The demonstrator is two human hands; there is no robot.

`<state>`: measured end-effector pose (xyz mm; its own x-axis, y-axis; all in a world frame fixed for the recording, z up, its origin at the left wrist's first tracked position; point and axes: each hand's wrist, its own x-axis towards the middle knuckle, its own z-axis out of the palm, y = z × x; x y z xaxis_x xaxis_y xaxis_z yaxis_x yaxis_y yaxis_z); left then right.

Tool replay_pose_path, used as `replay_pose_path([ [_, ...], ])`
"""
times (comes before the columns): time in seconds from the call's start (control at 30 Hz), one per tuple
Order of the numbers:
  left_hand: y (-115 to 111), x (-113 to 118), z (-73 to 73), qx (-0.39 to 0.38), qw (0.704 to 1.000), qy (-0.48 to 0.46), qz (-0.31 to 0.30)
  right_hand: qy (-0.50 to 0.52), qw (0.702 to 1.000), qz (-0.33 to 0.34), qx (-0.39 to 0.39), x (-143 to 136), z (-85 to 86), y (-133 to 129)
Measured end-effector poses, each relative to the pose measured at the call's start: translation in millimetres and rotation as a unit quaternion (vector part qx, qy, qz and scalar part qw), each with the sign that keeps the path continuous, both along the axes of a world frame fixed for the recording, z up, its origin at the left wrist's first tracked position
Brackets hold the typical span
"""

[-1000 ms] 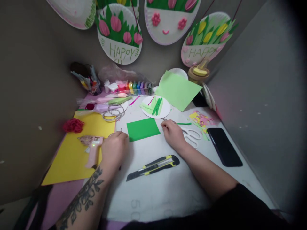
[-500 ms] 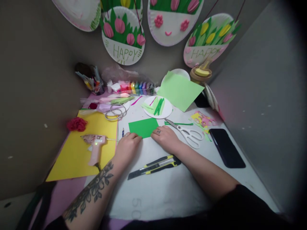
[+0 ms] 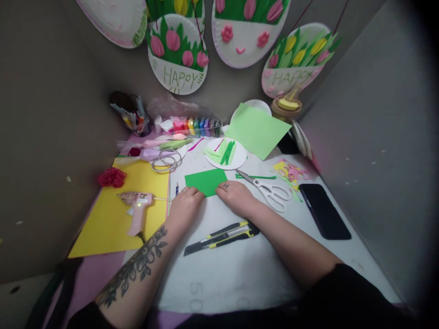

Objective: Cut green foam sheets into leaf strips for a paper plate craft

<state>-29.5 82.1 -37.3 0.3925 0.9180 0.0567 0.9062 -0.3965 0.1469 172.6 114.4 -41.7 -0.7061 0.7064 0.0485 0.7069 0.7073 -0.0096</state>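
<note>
A dark green sheet of paper (image 3: 206, 181) lies on the white table cover in front of me. My left hand (image 3: 188, 204) has its fingers curled on the paper's near left corner. At the near right corner, the fingers of my right hand (image 3: 234, 196) are bent and pressed on the paper's edge; a mark or ring shows on one finger. Both thumbs are partly hidden. White-handled scissors (image 3: 269, 191) lie just beyond my right hand, beside a thin green strip (image 3: 257, 177). A black and yellow utility knife (image 3: 222, 237) rests between my forearms.
Left, a pink glue gun (image 3: 139, 208) sits on yellow paper (image 3: 99, 233). A phone (image 3: 324, 211) lies at right. Farther back are a paper plate (image 3: 240, 160) with green strips, light green paper (image 3: 259, 130) and metal rings (image 3: 166, 161). Decorated plates (image 3: 178, 77) hang above.
My hands stay at the near edge of the green paper, with hardly any movement. The whole view shifts very slightly.
</note>
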Motion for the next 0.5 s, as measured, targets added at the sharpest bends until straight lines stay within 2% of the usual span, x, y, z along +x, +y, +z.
replay_pose_path([
  [0.23,4.7,9.7,1.1,-0.014,1.000,-0.019,-0.008,0.018,1.000,-0.014,0.014,-2.4,-4.5,3.5],
  [0.5,5.2,10.1,0.4,0.001,1.000,0.000,-0.025,0.003,0.999,0.028,0.042,-1.4,-7.4,4.7],
])
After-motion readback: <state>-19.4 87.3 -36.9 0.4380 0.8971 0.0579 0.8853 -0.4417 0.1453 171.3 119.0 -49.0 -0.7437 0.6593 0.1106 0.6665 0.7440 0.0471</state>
